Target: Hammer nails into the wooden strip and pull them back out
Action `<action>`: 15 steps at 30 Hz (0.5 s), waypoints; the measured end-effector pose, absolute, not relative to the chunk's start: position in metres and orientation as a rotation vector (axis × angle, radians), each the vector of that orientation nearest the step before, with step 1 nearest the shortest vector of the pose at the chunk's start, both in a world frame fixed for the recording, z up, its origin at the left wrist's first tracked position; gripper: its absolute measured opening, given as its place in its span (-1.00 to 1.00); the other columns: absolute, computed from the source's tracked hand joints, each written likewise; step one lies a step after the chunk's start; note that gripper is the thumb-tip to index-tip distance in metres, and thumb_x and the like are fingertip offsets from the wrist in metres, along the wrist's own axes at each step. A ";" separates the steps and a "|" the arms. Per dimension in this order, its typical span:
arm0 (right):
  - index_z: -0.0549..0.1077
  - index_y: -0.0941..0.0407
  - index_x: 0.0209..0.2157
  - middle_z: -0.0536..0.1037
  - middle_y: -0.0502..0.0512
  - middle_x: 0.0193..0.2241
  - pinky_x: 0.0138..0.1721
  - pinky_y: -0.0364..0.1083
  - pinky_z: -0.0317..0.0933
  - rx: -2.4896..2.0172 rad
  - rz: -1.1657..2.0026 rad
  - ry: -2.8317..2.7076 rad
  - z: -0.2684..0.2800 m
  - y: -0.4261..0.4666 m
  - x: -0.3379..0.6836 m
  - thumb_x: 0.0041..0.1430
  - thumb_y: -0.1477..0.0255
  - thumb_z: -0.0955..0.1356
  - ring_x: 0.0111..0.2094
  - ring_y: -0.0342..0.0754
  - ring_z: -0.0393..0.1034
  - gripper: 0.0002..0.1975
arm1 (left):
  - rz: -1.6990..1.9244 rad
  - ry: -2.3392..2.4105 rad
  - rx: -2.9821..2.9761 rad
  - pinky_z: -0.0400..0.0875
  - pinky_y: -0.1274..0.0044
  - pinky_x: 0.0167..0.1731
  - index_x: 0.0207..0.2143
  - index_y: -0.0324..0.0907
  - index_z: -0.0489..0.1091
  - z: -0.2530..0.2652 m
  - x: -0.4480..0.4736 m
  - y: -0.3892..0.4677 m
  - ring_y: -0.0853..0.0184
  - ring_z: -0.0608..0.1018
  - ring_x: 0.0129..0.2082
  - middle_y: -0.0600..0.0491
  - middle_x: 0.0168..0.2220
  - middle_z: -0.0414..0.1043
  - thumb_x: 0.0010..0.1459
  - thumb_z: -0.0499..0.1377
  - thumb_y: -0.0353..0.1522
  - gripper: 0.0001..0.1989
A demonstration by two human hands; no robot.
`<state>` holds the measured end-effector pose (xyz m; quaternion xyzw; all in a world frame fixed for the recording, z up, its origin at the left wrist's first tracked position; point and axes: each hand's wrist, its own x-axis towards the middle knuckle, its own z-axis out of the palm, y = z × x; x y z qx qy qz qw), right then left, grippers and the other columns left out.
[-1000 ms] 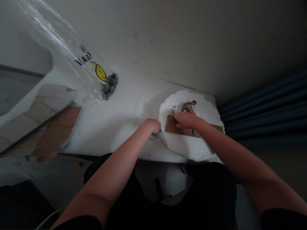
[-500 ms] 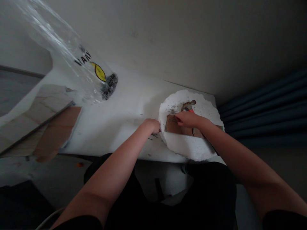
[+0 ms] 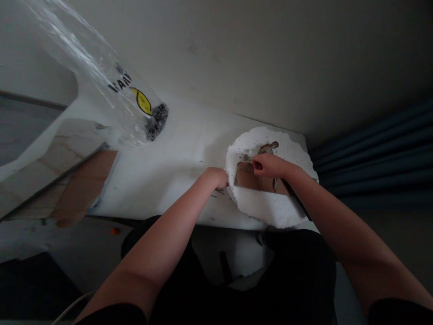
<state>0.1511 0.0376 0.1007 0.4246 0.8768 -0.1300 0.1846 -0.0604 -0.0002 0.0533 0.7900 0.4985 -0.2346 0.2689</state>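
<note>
A round white slab (image 3: 270, 208) with a rough, crumbly rim lies at the right end of the white table. On it rests a flat brown cardboard piece (image 3: 248, 178) with a dark torn mark, and dark specks are scattered behind that. My left hand (image 3: 218, 177) is closed at the slab's left rim; its fingertips are hidden, so I cannot tell what they hold. Over the cardboard, my right hand (image 3: 269, 165) is closed in a pinch, and anything in it is too small to make out. Just behind it is a brown, knobbed object (image 3: 272, 145).
A clear plastic bag (image 3: 101, 81) with a yellow leaf print stands at the back left. Marble-patterned sheets (image 3: 64, 144) and a brown board (image 3: 89, 185) lie at the table's left end. Small dark bits (image 3: 218, 191) lie beside my left hand. A dark curtain (image 3: 375, 158) hangs at right.
My right hand has shifted slightly right over the cardboard, and a red patch behind it no longer shows. My left hand stays at the slab's rim. The whole view has shifted slightly.
</note>
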 end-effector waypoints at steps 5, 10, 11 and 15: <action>0.51 0.15 -0.28 0.60 0.18 -0.27 -0.33 -0.11 0.05 1.148 -0.364 2.497 0.110 0.032 0.159 0.20 0.48 0.32 -0.28 -0.02 0.41 -0.88 | -0.630 1.336 2.136 0.45 0.45 -0.08 0.05 -0.11 0.56 0.054 -0.060 0.000 0.06 0.56 0.05 -0.17 0.09 0.53 0.20 0.17 -0.24 -0.61; 0.50 0.14 -0.24 0.60 0.15 -0.28 -0.35 -0.12 0.03 1.218 -0.389 2.571 0.118 0.023 0.162 0.24 0.43 0.31 -0.30 -0.03 0.41 -0.86 | -0.637 1.322 2.134 0.44 0.45 -0.07 0.04 -0.11 0.56 0.055 -0.061 0.001 0.07 0.56 0.05 -0.18 0.09 0.53 0.21 0.15 -0.24 -0.61; 0.50 0.14 -0.23 0.60 0.16 -0.26 -0.35 -0.12 0.04 1.217 -0.381 2.574 0.117 0.021 0.161 0.25 0.41 0.31 -0.29 -0.02 0.41 -0.85 | -0.647 1.323 2.134 0.44 0.47 -0.07 0.03 -0.09 0.57 0.055 -0.061 0.002 0.08 0.56 0.05 -0.15 0.09 0.53 0.21 0.15 -0.24 -0.61; 0.48 0.14 -0.14 0.59 0.17 -0.19 -0.30 -0.12 0.07 1.208 -0.372 2.589 0.106 0.015 0.153 0.25 0.39 0.34 -0.23 -0.01 0.42 -0.81 | -0.662 1.350 2.130 0.45 0.46 -0.07 0.03 -0.10 0.57 0.057 -0.062 0.003 0.08 0.55 0.05 -0.15 0.10 0.53 0.21 0.13 -0.25 -0.61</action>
